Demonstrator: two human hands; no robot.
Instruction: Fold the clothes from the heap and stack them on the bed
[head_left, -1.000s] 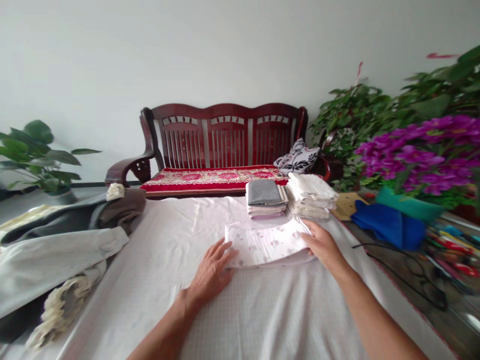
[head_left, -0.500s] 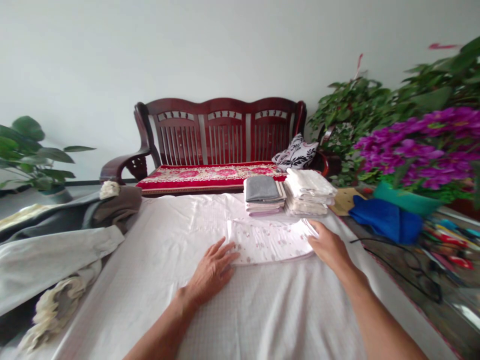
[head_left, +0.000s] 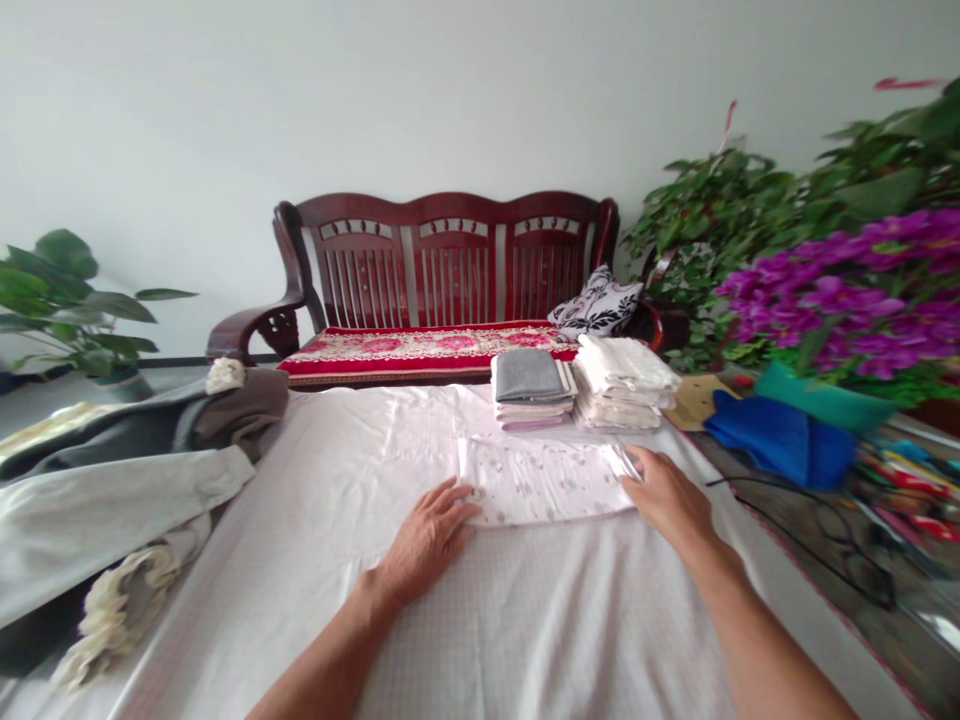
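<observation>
A folded white cloth with a small pink flower print (head_left: 546, 482) lies flat on the table's white checked cover (head_left: 480, 620). My left hand (head_left: 429, 537) rests palm down at its near left corner, fingers spread and touching the edge. My right hand (head_left: 670, 495) lies flat at its right edge, fingers stretched out on the cloth. Just behind it stand two stacks of folded cloths, one topped with grey (head_left: 531, 388) and one white (head_left: 624, 379).
Unfolded grey and pale garments (head_left: 112, 490) are heaped at the table's left. A blue cloth (head_left: 780, 440), a black cable (head_left: 817, 545) and pots of purple flowers (head_left: 847, 310) sit on the right. A red wooden bench (head_left: 442, 290) stands behind the table.
The flowered cloth's right side, lifted a second ago, now lies flat. My right hand has lowered with it and rests at its edge. My left hand has barely moved.
</observation>
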